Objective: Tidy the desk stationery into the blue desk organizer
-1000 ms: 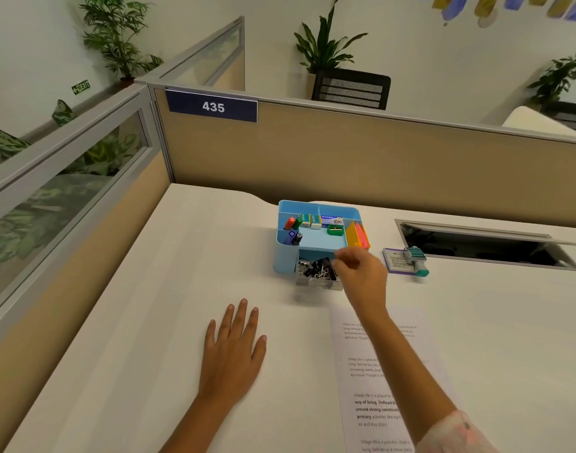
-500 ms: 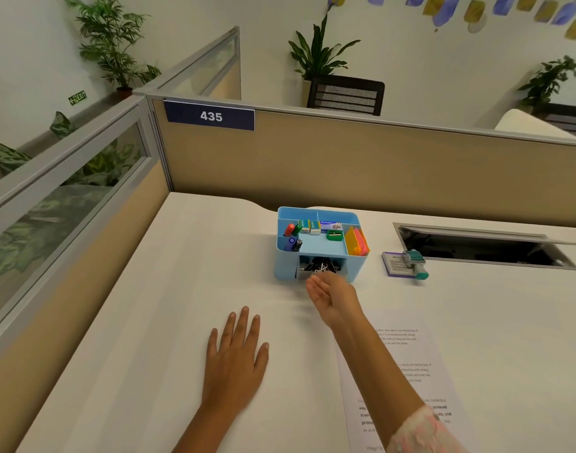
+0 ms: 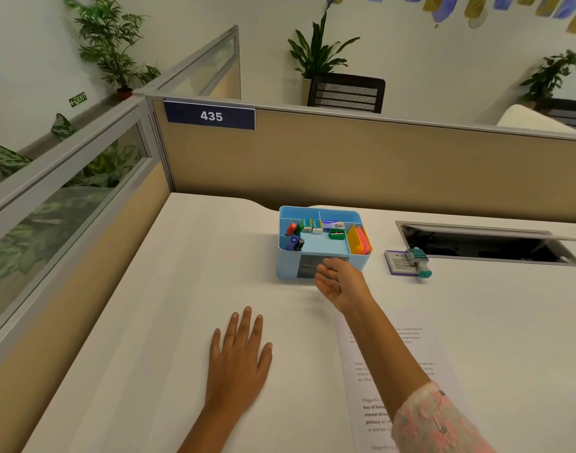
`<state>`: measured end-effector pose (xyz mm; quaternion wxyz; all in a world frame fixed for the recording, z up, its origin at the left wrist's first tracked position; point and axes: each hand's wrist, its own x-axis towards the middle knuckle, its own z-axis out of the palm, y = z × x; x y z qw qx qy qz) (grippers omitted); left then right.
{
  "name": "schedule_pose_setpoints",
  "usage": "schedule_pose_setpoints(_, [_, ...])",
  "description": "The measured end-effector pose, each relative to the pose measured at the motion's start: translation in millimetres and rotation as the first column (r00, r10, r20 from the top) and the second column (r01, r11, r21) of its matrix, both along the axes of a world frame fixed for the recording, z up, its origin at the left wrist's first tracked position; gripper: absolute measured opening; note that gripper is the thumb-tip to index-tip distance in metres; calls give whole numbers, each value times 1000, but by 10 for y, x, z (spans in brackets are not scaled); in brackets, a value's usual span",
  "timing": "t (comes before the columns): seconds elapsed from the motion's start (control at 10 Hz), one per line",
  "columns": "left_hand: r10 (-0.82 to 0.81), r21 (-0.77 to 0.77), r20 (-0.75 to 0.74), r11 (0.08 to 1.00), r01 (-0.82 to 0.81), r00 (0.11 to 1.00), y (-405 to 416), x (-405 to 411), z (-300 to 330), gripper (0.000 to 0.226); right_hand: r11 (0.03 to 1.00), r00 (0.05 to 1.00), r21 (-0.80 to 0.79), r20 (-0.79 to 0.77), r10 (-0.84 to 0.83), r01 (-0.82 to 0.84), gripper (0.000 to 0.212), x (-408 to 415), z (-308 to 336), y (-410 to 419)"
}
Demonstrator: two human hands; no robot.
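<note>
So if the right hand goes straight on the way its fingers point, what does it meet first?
Most likely the drawer front of the blue desk organizer: the right hand is directly before it, seemingly touching, though depth is unclear.

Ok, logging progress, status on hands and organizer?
Left hand flat on desk, right hand open at blue organizer drawers. Stamp outside. Nothing blocking.

Both hands are bare, with no rings or watch showing: the left hand (image 3: pixel 239 358) and its forearm are uncovered, while the right hand (image 3: pixel 340 282) leads back to a pale sleeve (image 3: pixel 440 420) patterned in pink and grey-green.
</note>
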<state>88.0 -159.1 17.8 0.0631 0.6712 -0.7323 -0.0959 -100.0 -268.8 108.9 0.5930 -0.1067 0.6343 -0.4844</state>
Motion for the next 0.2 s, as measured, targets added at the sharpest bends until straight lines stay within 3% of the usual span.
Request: schedule_pose_setpoints(0.2, [-28,-40,-25,999,27,999,46,8,-38,76,992,933,-88,-356,56,-93,18,-351,-117,344])
